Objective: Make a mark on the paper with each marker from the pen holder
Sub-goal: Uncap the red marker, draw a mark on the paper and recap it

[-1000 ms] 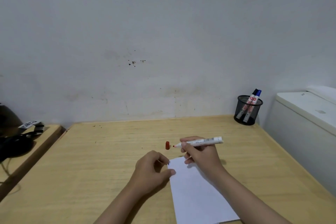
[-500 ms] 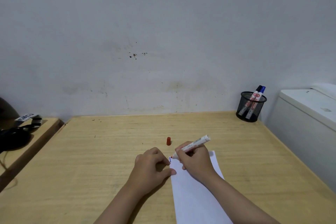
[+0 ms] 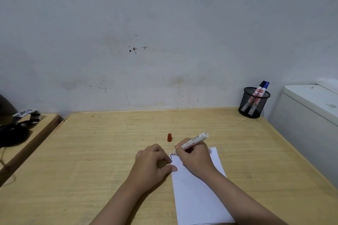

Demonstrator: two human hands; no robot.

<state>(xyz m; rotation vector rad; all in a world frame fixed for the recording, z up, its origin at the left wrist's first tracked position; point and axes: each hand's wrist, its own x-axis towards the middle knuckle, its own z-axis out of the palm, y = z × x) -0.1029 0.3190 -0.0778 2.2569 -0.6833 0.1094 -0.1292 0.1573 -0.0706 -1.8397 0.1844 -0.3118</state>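
A white sheet of paper lies on the wooden table. My right hand grips an uncapped white marker, its red tip touching the paper's far left corner beside a short blue mark. My left hand rests loosely curled on the table, its thumb pressing the paper's left edge. The marker's red cap stands on the table just beyond the hands. A black mesh pen holder at the far right corner holds two more markers, one with a blue cap, one dark.
A white appliance stands against the table's right side. A lower wooden surface at the left carries a black object with cables. The wall runs behind the table.
My right hand has lowered the marker from above the table down to the paper's far left corner. The view has tilted a little. My left hand stays on the paper's edge.
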